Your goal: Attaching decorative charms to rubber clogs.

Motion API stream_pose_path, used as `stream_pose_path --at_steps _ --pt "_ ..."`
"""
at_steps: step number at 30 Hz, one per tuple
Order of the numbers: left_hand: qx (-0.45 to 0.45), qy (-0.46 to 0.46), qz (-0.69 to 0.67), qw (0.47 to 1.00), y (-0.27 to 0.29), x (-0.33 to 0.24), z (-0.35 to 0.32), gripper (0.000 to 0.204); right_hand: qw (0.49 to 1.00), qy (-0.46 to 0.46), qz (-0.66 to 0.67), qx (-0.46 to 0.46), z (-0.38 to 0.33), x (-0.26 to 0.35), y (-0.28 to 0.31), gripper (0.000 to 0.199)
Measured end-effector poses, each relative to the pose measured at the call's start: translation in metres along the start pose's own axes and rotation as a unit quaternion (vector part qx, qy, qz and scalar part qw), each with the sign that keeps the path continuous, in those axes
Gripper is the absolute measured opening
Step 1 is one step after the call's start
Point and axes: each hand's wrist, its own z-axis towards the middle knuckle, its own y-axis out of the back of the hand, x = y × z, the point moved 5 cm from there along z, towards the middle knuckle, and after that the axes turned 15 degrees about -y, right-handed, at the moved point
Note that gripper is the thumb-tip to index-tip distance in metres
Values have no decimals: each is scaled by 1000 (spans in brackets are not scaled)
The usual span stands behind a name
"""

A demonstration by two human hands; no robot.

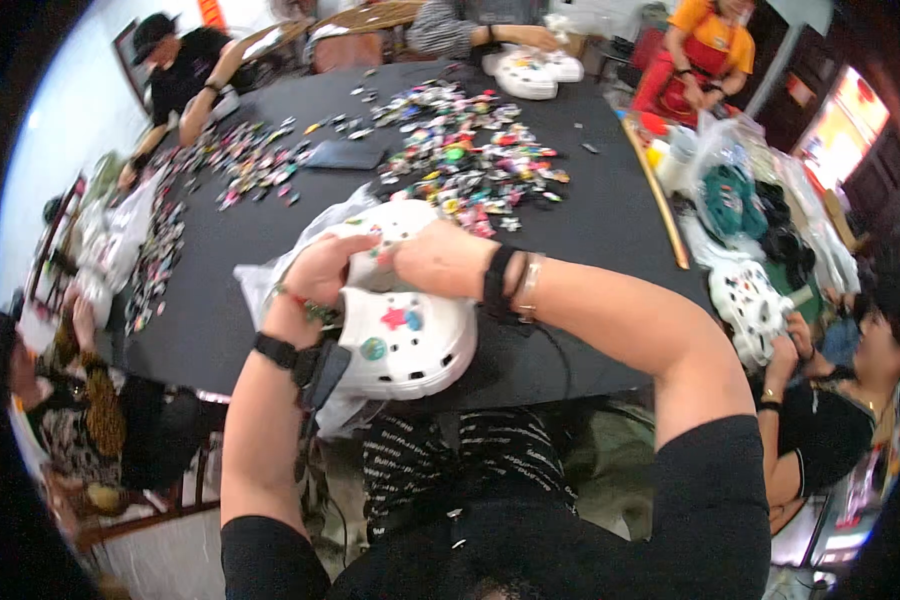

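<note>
A white clog [410,350] with black-edged holes lies in front of me, its toe toward me. A pink-red star charm, a blue charm and a round green charm sit on its upper. Just beyond it is a second white clog [402,214], partly covered by my hands. My left hand [320,270] is closed on the side of this second clog, thumb on top. My right hand [445,260] is curled over it with fingers pinched together. Small reddish and green bits show by those fingertips, too blurred to name. Clear plastic wrapping [260,285] lies under the clogs.
Many small colourful charms [460,160] are heaped on the dark table [570,330], beside a dark flat rectangle [345,155]. Other people work around it; one at the right holds a white clog [748,305]. A wooden stick [660,205] lies along the right side.
</note>
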Motion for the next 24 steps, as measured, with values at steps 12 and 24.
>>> stream_pose_path --at_steps 12,24 --pt "-79 0 -52 996 -15 -3 0 36 959 -185 25 212 -40 -68 -9 33" --pt "-69 -19 -102 992 -17 -7 -2 42 970 -226 17 90 -38 -74 20 38"
